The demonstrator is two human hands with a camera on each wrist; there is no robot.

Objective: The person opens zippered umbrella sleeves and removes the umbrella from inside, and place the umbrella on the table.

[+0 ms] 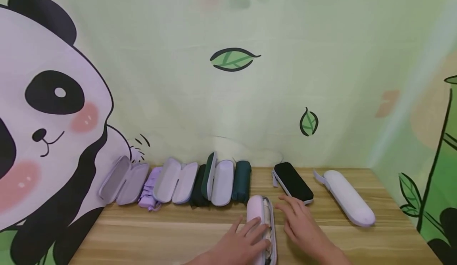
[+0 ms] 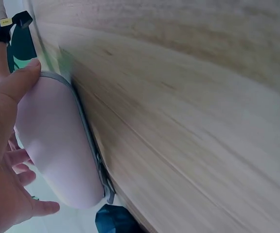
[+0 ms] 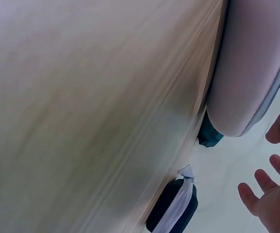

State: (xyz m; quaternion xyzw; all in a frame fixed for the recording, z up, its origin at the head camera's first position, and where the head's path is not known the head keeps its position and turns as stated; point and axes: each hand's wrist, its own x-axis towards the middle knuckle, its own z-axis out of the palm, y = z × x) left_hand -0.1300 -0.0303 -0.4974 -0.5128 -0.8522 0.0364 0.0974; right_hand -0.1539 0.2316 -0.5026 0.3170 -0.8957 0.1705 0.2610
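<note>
A pink zip case (image 1: 254, 207) with a grey zip edge stands partly unzipped on the table, and something beige shows in its gap. My left hand (image 1: 240, 241) holds this case from the left, its fingers laid over the top to the gap. In the left wrist view the thumb is by one end of the pink case (image 2: 57, 141). To the right of it is my right hand (image 1: 303, 225), fingers loosely bent and holding nothing. The right wrist view shows that hand (image 3: 276, 179) apart from the pink case (image 3: 252, 63).
Behind, at left, stand several opened pale cases (image 1: 132, 183), with a folded purple umbrella (image 1: 150, 187) and a dark green roll (image 1: 242, 181) among them. A black-topped case (image 1: 292, 181) and a white case (image 1: 350, 197) lie at right. A printed backdrop (image 1: 267, 98) borders the table.
</note>
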